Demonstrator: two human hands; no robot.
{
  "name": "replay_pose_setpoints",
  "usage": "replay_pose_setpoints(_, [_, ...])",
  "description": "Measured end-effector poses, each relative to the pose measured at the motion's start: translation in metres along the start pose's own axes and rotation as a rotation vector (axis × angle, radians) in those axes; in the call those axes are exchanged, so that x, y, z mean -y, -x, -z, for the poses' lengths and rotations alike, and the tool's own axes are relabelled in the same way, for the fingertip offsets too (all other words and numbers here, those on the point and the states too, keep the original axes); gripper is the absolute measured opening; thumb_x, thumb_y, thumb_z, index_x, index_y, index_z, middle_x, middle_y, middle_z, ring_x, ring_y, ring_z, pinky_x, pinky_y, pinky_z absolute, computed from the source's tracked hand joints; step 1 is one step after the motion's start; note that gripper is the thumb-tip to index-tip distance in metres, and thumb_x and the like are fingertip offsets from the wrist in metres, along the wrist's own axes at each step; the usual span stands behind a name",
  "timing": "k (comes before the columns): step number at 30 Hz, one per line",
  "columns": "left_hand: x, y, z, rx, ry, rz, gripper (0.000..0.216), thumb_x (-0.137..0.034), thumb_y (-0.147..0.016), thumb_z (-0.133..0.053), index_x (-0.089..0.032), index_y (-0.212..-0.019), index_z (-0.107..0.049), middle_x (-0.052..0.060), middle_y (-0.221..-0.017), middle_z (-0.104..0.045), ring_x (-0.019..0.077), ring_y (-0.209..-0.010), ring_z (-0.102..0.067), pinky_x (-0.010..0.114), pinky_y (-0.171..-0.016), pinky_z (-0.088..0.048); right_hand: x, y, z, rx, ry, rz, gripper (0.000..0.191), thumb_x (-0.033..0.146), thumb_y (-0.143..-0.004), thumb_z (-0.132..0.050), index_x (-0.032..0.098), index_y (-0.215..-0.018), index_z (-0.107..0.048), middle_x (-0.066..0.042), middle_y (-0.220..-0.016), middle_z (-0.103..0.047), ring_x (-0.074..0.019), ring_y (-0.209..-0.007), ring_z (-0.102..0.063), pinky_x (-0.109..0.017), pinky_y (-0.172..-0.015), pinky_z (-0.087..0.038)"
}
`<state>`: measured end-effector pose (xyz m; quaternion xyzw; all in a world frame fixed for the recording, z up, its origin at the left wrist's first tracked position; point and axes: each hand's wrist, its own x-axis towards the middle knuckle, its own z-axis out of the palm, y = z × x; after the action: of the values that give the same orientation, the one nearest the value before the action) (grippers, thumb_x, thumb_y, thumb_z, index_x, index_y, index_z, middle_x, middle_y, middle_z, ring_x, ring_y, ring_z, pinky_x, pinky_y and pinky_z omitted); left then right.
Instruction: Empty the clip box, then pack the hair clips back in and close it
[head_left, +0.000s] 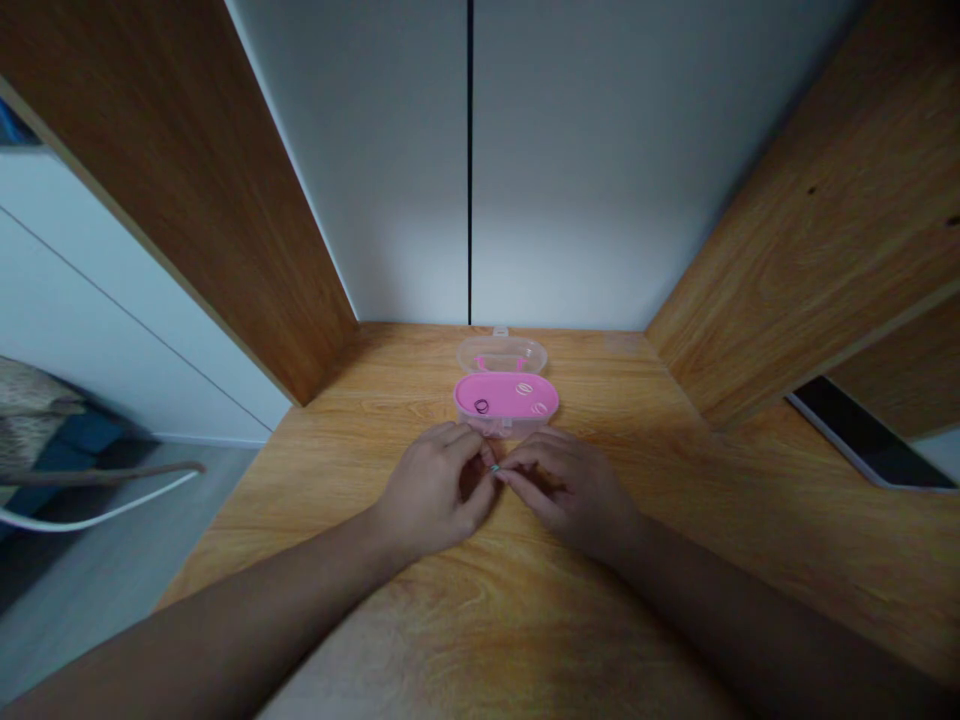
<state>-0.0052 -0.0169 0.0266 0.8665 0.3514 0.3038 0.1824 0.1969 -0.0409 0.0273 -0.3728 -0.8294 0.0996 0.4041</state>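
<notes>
My left hand (439, 490) and my right hand (574, 490) meet over the tabletop, fingers pinched together. Between their fingertips is a tiny teal item (495, 468), too small and too covered to tell its kind. Just beyond the fingers stands an oval clear plastic case with a pink tray (499, 388). Its transparent lid (469, 356) lies open behind it. On the tray rest a dark elastic band (481, 406) at the left, a pale band (524, 389) and another pale band (539, 408) at the right. The fingers hide part of the case's front.
The wooden tabletop (360, 430) ends at white cabinet doors (405, 200) behind the case. Wooden panels rise on both sides. A dark-screened tablet or phone (870, 435) lies at the right. Past the table's left edge, a curved white rod (97, 518) shows above the floor.
</notes>
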Motion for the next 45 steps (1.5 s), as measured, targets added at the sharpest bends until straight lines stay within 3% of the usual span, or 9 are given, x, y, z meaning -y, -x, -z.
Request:
replay_pose_setpoints(7, [0.0, -0.004, -0.001, -0.138, 0.234, 0.114, 0.011, -0.023, -0.088, -0.062, -0.018, -0.078, -0.064, 0.002, -0.073, -0.067, 0.0149, -0.068, -0.062, 0.027, -0.066, -0.047, -0.003, 0.002, 0.0, -0.093, -0.138, -0.112, 0.013, 0.018, -0.089, -0.067, 0.025, -0.098, -0.075, -0.004, -0.099, -0.079, -0.0177, -0.092, -0.074, -0.031, -0.083, -0.059])
replay_pose_setpoints(12, [0.003, -0.005, -0.003, -0.195, 0.468, 0.26, 0.019, -0.033, -0.089, -0.066, -0.017, -0.08, -0.073, 0.005, -0.079, -0.075, 0.0148, -0.069, -0.065, 0.025, -0.065, -0.05, -0.004, 0.001, 0.001, -0.258, -0.328, -0.321, 0.01, 0.025, -0.085, -0.074, 0.025, -0.094, -0.078, -0.002, -0.088, -0.08, -0.0166, -0.075, -0.073, -0.028, -0.07, -0.06])
replay_pose_setpoints(17, [0.006, -0.008, -0.005, -0.313, 0.582, 0.418, 0.023, -0.037, -0.084, -0.071, -0.016, -0.076, -0.076, 0.003, -0.068, -0.072, 0.0117, -0.06, -0.058, 0.022, -0.057, -0.045, -0.008, -0.002, 0.002, -0.48, -0.418, -0.529, 0.011, 0.032, -0.074, -0.084, 0.023, -0.08, -0.08, -0.002, -0.075, -0.078, -0.0166, -0.065, -0.071, -0.029, -0.064, -0.06])
replay_pose_setpoints(23, [0.005, -0.01, -0.005, -0.387, 0.664, 0.419, 0.023, -0.036, -0.079, -0.076, -0.015, -0.07, -0.076, 0.0, -0.06, -0.066, 0.0089, -0.055, -0.051, 0.02, -0.054, -0.042, -0.01, -0.005, 0.003, -0.539, -0.506, -0.612, 0.015, 0.033, -0.069, -0.086, 0.023, -0.078, -0.081, -0.003, -0.073, -0.078, -0.0172, -0.063, -0.071, -0.031, -0.063, -0.062])
replay_pose_setpoints(36, [0.006, -0.008, -0.004, -0.369, 0.554, 0.323, 0.016, -0.032, -0.081, -0.074, -0.019, -0.073, -0.078, 0.001, -0.065, -0.072, 0.0093, -0.056, -0.056, 0.02, -0.054, -0.044, -0.012, -0.003, 0.001, -0.543, -0.518, -0.606, 0.015, 0.03, -0.066, -0.088, 0.027, -0.079, -0.082, -0.003, -0.08, -0.08, -0.0186, -0.071, -0.075, -0.032, -0.07, -0.064])
replay_pose_setpoints(40, [0.004, -0.008, -0.002, -0.363, 0.501, 0.247, 0.008, -0.026, -0.081, -0.074, -0.021, -0.077, -0.079, 0.001, -0.07, -0.076, 0.0092, -0.056, -0.06, 0.018, -0.053, -0.046, -0.011, -0.001, 0.001, -0.458, -0.492, -0.511, 0.009, 0.028, -0.073, -0.084, 0.027, -0.082, -0.081, -0.002, -0.082, -0.08, -0.0182, -0.076, -0.075, -0.032, -0.075, -0.062])
replay_pose_setpoints(45, [0.003, -0.006, -0.001, -0.309, 0.406, 0.131, 0.004, -0.025, -0.082, -0.076, -0.023, -0.081, -0.08, 0.002, -0.078, -0.079, 0.012, -0.065, -0.066, 0.022, -0.061, -0.051, -0.005, -0.001, 0.003, -0.311, -0.453, -0.286, 0.008, 0.021, -0.082, -0.077, 0.027, -0.086, -0.079, -0.003, -0.088, -0.078, -0.0177, -0.084, -0.073, -0.033, -0.081, -0.06])
